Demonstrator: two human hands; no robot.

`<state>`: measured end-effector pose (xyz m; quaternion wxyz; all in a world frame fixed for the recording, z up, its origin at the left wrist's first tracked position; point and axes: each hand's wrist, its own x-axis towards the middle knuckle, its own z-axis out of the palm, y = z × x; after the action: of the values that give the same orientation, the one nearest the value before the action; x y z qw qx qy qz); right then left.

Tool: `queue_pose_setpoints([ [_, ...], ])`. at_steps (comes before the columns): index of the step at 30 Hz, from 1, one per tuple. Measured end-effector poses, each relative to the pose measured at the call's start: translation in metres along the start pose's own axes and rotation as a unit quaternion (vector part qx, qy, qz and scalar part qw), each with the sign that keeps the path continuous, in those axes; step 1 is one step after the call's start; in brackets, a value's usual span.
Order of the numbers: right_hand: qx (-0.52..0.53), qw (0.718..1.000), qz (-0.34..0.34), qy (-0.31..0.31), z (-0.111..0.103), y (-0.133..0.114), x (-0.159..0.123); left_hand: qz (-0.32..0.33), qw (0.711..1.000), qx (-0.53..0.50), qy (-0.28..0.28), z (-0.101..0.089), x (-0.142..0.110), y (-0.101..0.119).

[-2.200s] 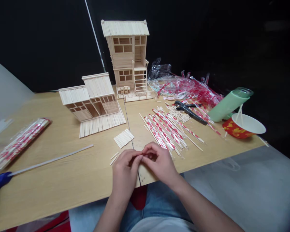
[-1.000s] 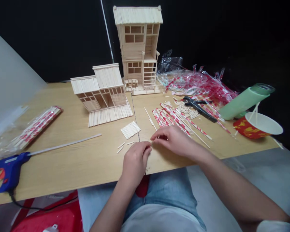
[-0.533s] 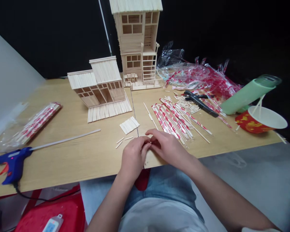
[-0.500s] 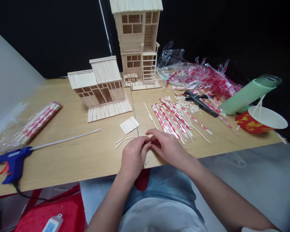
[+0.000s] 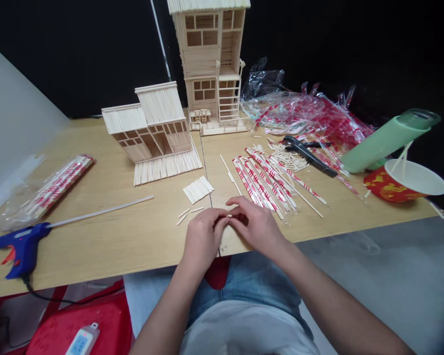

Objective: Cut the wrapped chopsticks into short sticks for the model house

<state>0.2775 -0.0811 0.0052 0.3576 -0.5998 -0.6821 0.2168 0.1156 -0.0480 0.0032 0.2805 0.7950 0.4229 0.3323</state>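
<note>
My left hand (image 5: 206, 231) and my right hand (image 5: 255, 224) meet above the table's front edge, thumbs and forefingers pinched together. Between the fingertips shows the pale end of a small wooden stick piece (image 5: 229, 216); most of it is hidden by the fingers. Just beyond my left hand lies a small panel of sticks (image 5: 199, 190) set side by side, with a few loose short sticks (image 5: 183, 213) near it. Wrapped chopsticks (image 5: 262, 180) in red and white sleeves are spread past my right hand.
Two stick model houses, one low (image 5: 151, 130) and one tall (image 5: 210, 69), stand at the back. A blue glue gun (image 5: 25, 246) lies left, near packed chopsticks (image 5: 59, 185). Right are black-handled cutters (image 5: 309, 157), crumpled wrappers (image 5: 299, 111), a green bottle (image 5: 387, 143) and a red paper bowl (image 5: 387, 187).
The view has shifted very slightly. Both hands stay pinched together in nearly the same spot, and the pale stick end shows a little more between the fingertips.
</note>
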Motion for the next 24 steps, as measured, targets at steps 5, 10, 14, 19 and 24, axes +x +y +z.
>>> queue_pose_setpoints([
  [5,-0.014,1.0,-0.009,0.006,0.0,0.002,-0.002,-0.001,1.0,0.001,-0.001,0.0,0.0,-0.001],
  [10,-0.017,1.0,-0.014,0.014,0.002,0.002,-0.002,0.0,1.0,-0.001,-0.009,0.0,0.001,-0.002],
  [14,-0.024,1.0,-0.019,0.007,0.005,0.0,-0.003,0.001,1.0,-0.007,-0.011,0.0,0.002,-0.004],
  [19,-0.016,1.0,-0.021,0.002,-0.002,0.003,0.001,0.02,1.0,0.011,0.002,-0.001,0.003,-0.004],
  [24,-0.074,0.995,0.018,0.059,-0.042,0.024,0.015,0.021,1.0,0.023,-0.002,-0.003,0.001,-0.003],
])
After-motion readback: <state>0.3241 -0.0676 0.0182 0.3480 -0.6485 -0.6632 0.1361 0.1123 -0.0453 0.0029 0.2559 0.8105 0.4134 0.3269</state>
